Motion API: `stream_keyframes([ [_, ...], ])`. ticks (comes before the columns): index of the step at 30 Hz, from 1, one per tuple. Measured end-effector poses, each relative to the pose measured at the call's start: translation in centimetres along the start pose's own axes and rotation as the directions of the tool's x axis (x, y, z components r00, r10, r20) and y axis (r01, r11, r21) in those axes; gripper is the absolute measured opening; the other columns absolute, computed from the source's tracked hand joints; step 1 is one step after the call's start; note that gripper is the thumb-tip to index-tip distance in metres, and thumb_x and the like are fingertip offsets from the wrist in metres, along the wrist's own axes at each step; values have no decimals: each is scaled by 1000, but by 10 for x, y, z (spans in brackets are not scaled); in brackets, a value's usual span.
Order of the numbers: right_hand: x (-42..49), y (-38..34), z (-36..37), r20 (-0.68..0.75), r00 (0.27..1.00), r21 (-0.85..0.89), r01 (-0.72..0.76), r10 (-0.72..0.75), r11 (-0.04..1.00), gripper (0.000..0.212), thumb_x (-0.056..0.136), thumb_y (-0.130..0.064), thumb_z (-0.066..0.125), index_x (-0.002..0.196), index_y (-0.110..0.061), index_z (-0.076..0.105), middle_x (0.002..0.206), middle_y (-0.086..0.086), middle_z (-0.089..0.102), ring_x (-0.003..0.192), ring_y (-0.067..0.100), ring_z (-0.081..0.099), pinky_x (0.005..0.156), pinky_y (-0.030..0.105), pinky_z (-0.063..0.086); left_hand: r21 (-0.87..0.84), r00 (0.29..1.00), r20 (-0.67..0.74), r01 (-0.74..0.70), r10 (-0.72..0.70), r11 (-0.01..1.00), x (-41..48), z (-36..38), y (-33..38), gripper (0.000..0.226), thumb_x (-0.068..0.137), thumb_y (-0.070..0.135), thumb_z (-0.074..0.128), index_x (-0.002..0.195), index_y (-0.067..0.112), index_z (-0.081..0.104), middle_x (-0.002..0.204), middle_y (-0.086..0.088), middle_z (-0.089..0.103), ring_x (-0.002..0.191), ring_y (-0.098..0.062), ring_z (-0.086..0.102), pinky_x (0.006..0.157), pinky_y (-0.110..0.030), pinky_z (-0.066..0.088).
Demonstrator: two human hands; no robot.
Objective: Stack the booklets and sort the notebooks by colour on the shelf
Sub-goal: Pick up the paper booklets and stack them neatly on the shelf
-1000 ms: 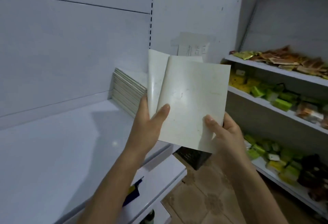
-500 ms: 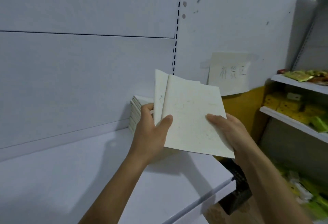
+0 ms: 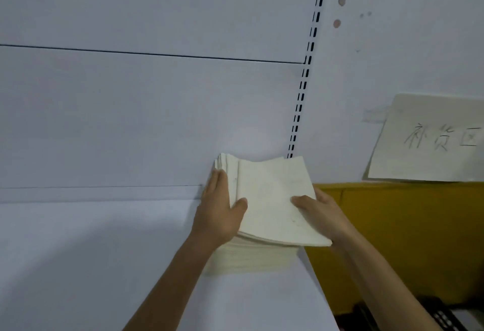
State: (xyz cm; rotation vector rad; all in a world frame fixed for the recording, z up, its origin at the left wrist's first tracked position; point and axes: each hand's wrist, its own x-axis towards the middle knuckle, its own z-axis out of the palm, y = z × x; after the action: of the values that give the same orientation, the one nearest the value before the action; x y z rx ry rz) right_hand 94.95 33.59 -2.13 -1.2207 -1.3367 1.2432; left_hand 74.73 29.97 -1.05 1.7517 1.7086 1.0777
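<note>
On the smooth white shelf (image 3: 104,265) I see the left hand (image 3: 220,215) gripping the thin cream booklets (image 3: 272,199) at the left edge; the right hand (image 3: 322,212) pinches their right side. Before, they were held in air; now they lie on the square paper stack (image 3: 248,260).

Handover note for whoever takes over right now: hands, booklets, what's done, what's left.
Left hand: holds the top booklets at their left edge, thumb on top.
Right hand: pinches their right edge.
The top booklets lie on the pile at the right end of the shelf, askew, front corner overhanging.
Done: booklets set on the pile.
Left: square up, release; notebooks not in view.
</note>
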Motion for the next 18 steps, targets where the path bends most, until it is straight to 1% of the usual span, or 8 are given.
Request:
stream_keyframes([
  [3, 8, 13, -2, 80, 994, 124, -87, 77, 989, 22, 93, -22, 58, 115, -24, 60, 98, -2, 74, 81, 16, 71, 55, 24, 53, -144, 997, 17, 81, -80, 986, 2, 5, -2, 69, 96, 17, 48, 151, 13, 7, 159, 5, -1, 144, -5, 0, 105, -14, 0],
  [6, 18, 17, 1, 139, 985, 213, -128, 100, 968, 24, 92, -19, 59, 116, -22, 60, 97, 0, 74, 80, 17, 72, 52, 24, 53, -228, 990, 32, 139, -135, 964, 4, 4, -4, 63, 97, 21, 43, 151, 22, 10, 157, 14, 2, 142, 0, 2, 108, -18, 3],
  [8, 24, 18, 9, 181, 978, 276, -155, 108, 949, 23, 92, -14, 59, 113, -23, 61, 93, -1, 75, 77, 16, 72, 51, 25, 53, -310, 984, 27, 177, -178, 934, 3, 2, -6, 57, 98, 25, 42, 149, 30, 17, 155, 17, 13, 141, -3, 16, 112, -23, 14],
  [9, 28, 18, 13, 195, 974, 304, -173, 117, 937, 23, 91, -12, 59, 110, -25, 61, 91, -2, 75, 75, 16, 72, 50, 25, 53, -360, 980, 32, 195, -197, 912, 2, 0, -7, 54, 98, 27, 42, 148, 34, 22, 152, 18, 23, 137, -5, 29, 109, -25, 27],
  [11, 32, 18, 20, 210, 969, 345, -201, 133, 917, 25, 90, -9, 58, 106, -29, 61, 87, -5, 75, 73, 16, 72, 50, 26, 53, -450, 975, 57, 218, -215, 866, 0, -3, -8, 46, 97, 28, 42, 139, 46, 35, 135, 19, 48, 108, 0, 56, 80, -18, 47],
  [13, 36, 19, 24, 224, 966, 367, -207, 130, 907, 28, 89, -9, 58, 108, -30, 61, 89, -5, 75, 76, 17, 73, 52, 28, 54, -457, 977, 75, 213, -201, 864, 0, -5, -10, 42, 94, 28, 45, 129, 53, 42, 114, 21, 61, 87, 1, 64, 62, -14, 49],
  [16, 40, 23, 23, 260, 958, 401, -221, 121, 889, 32, 90, -15, 59, 116, -33, 59, 96, -3, 75, 81, 19, 72, 54, 30, 55, -497, 984, 74, 175, -159, 850, 5, -3, -12, 53, 76, 33, 47, 125, 53, 46, 104, 20, 66, 86, -3, 65, 63, -16, 51],
  [18, 42, 24, 22, 295, 950, 417, -229, 107, 879, 30, 91, -20, 60, 118, -32, 60, 100, -2, 74, 84, 20, 72, 56, 30, 56, -537, 991, 55, 129, -119, 833, 9, 1, -15, 47, 74, 30, 46, 111, 57, 57, 100, 20, 69, 87, -5, 66, 65, -17, 52],
])
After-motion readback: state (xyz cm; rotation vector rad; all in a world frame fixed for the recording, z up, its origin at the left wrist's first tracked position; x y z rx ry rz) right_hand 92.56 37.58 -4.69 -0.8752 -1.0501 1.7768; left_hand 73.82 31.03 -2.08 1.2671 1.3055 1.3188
